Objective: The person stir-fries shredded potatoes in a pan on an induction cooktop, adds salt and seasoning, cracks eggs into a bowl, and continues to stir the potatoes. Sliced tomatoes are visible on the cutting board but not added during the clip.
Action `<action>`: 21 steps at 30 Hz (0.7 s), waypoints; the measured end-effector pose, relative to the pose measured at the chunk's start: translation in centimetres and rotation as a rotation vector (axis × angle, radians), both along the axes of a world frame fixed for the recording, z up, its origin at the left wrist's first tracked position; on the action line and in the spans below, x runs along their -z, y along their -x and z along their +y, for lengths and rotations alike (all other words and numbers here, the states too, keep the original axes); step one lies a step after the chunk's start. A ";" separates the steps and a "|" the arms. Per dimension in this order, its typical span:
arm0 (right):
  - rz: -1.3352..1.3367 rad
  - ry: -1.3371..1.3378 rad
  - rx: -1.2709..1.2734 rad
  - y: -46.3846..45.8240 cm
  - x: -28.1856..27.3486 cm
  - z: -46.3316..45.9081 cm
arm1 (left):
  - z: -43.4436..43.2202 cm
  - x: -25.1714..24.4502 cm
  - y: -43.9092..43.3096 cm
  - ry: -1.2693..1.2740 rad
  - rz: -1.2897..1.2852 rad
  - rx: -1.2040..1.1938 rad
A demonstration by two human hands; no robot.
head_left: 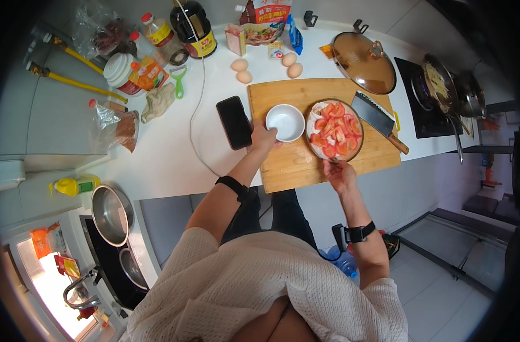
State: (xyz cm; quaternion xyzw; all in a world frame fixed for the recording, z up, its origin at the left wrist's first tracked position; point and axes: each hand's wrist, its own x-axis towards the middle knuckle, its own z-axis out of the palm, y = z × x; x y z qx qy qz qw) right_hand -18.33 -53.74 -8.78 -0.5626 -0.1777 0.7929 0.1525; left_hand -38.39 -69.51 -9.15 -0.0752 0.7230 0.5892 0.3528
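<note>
My left hand grips a small white bowl, its thumb at the rim and the other fingers low on the side. The bowl stands on a wooden cutting board, and I see nothing in it. Beside it is a round glass dish filled with sliced tomatoes, with pale pieces showing at the left. The fingers of my right hand hold the near rim of this dish; their tips are partly hidden. A cleaver with a wooden handle lies at the board's right.
A black phone lies left of the board. Behind stand several eggs, seasoning packets and a large dark bottle. A glass lid rests at back right, near a hob with a frying pan. A white cable crosses the counter.
</note>
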 end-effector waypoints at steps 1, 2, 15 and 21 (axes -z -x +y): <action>0.020 -0.009 -0.067 -0.4 -0.3 0.7 | 0.0 -0.3 0.1 0.022 0.018 0.028; 0.003 -0.035 -0.120 -0.7 -1.0 1.4 | -0.1 -0.5 0.5 0.060 0.019 0.056; 0.011 -0.762 -1.114 9.1 -13.7 7.0 | -2.2 0.1 6.6 0.953 0.440 -0.074; -0.172 -1.004 -1.166 20.9 -8.5 10.3 | -2.5 0.8 7.5 1.041 0.442 -0.095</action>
